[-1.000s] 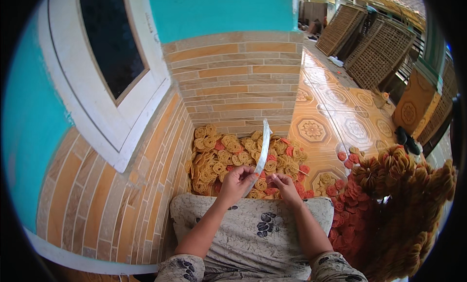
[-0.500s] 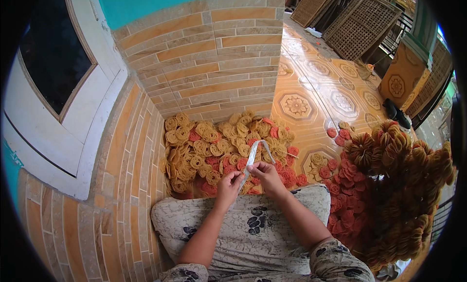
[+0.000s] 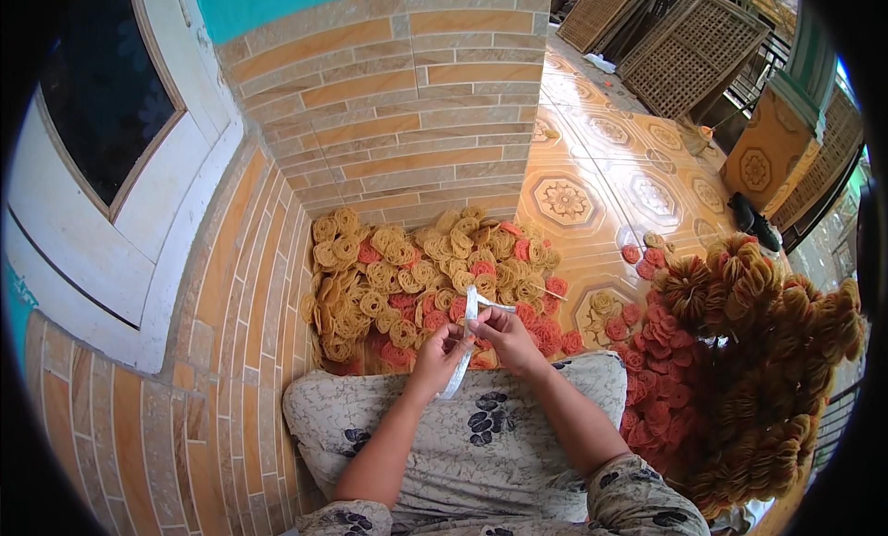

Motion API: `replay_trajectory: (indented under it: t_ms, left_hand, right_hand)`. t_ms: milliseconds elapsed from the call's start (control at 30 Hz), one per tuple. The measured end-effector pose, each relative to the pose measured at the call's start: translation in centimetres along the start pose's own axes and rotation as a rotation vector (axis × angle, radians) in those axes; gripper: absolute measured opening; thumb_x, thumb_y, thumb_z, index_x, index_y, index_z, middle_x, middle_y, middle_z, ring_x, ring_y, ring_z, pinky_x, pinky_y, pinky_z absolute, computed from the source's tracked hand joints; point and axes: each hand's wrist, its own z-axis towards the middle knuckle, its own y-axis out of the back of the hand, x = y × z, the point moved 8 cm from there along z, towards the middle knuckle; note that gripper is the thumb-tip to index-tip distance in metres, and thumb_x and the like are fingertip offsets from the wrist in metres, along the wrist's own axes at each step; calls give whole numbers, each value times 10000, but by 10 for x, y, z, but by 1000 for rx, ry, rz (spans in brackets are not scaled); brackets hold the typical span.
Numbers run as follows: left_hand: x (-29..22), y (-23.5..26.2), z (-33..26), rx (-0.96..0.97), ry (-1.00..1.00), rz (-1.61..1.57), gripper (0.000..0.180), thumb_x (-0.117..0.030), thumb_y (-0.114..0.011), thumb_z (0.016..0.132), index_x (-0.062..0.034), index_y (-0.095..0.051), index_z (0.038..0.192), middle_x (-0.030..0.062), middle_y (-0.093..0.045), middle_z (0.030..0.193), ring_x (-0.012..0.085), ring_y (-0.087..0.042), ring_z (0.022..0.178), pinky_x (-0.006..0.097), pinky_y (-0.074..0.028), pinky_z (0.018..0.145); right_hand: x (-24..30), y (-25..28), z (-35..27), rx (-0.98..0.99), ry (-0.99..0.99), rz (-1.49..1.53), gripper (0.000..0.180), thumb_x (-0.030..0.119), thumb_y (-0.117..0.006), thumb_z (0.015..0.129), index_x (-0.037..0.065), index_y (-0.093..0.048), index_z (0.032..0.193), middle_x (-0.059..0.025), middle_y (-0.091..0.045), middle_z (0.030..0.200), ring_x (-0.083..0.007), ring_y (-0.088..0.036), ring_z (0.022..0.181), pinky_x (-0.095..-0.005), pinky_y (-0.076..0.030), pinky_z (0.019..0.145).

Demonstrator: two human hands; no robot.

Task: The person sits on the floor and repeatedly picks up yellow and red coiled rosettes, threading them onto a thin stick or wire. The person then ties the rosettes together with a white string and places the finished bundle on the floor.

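Note:
A narrow, flat white strip is pinched between my two hands above my lap. Its upper part loops over beyond the fingers and a tail hangs below them. My left hand closes its fingertips on the strip from the left. From the right, my right hand grips it close by, thumb against forefinger. Just beyond lies a spread of tan-yellow, noodle-like coiled rounds mixed with red ones. My knees under patterned cloth are below the hands.
To the right, red rounds lie heaped beside large bunches of brownish rounds. A tiled wall bounds the far side, with a white door at left. Woven racks lean beyond the patterned floor.
The strip's loop has dropped lower and nearer my fingers, and more of its tail shows below them. My hands have stayed in nearly the same place.

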Motion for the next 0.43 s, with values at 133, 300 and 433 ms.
replay_trajectory:
  t_ms: [133, 300, 433]
  left_hand:
    - [1, 6, 1, -38, -2, 78, 137, -163, -596, 941, -26, -603, 936, -41, -576, 801, 28, -491, 720, 193, -406, 654]
    - [1, 5, 1, -45, 14, 9, 142, -163, -593, 943, -22, -606, 938, -35, -583, 815, 29, -491, 730, 194, -401, 651]
    - [3, 9, 2, -59, 25, 27, 151, -185, -598, 941, -41, -620, 981, -29, -599, 837, 30, -506, 751, 197, -419, 676]
  right_hand:
    - [6, -2, -2, -16, 119, -25, 89, 75, -645, 887, 31, -583, 932, -29, -640, 882, -89, -581, 819, -255, -461, 791]
    - [2, -5, 1, 14, 12, 149, 163, 73, -647, 884, 24, -570, 1019, -32, -650, 915, -102, -600, 837, -255, -464, 805]
    - [-11, 1, 1, -21, -148, 236, 229, 80, -643, 885, 26, -560, 1092, 3, -646, 970, -108, -602, 905, -228, -453, 844]
